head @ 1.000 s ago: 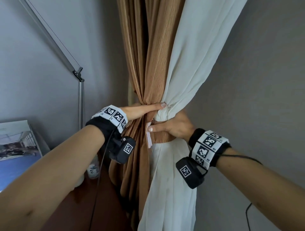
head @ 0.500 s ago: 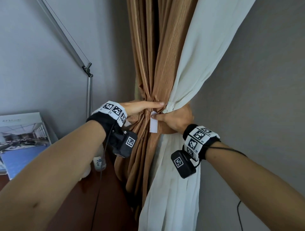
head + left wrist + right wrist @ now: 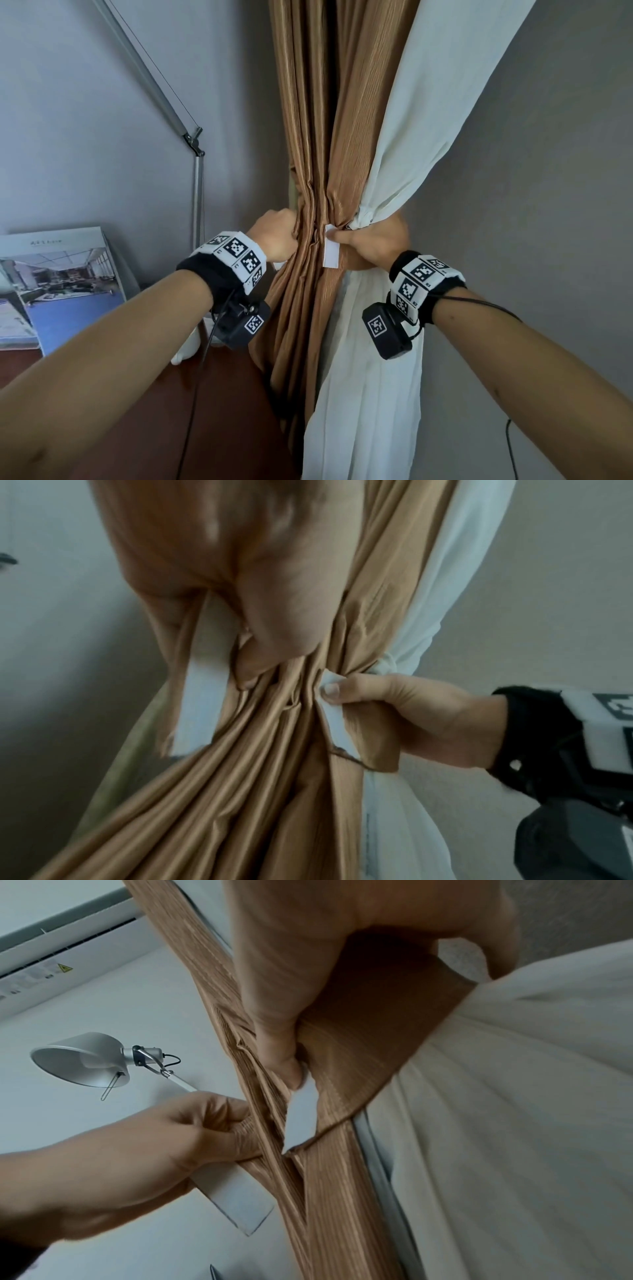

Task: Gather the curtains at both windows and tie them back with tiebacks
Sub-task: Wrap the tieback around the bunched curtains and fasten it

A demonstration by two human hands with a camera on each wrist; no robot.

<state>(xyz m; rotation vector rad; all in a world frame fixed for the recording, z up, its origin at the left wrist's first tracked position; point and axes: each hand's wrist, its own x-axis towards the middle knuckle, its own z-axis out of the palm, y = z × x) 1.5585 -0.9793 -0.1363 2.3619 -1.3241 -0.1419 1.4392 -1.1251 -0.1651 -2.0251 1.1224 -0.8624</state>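
1. The brown tieback (image 3: pixel 356 263) wraps the bunched brown curtain (image 3: pixel 329 137) and white curtain (image 3: pixel 428 120).
2. Your right hand (image 3: pixel 375 241) pinches its white-tipped end right of the brown curtain's middle.
3. Your left hand (image 3: pixel 275 238) curls around the other end, left of it.

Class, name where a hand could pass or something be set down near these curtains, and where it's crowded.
Free: desk between picture board and brown curtain; wall side right of white curtain. Crowded: the waist, where left hand and right hand pinch the tieback ends.

The brown curtain (image 3: pixel 318 137) hangs left of the white curtain (image 3: pixel 411 137), a lamp arm (image 3: pixel 150 78) further left
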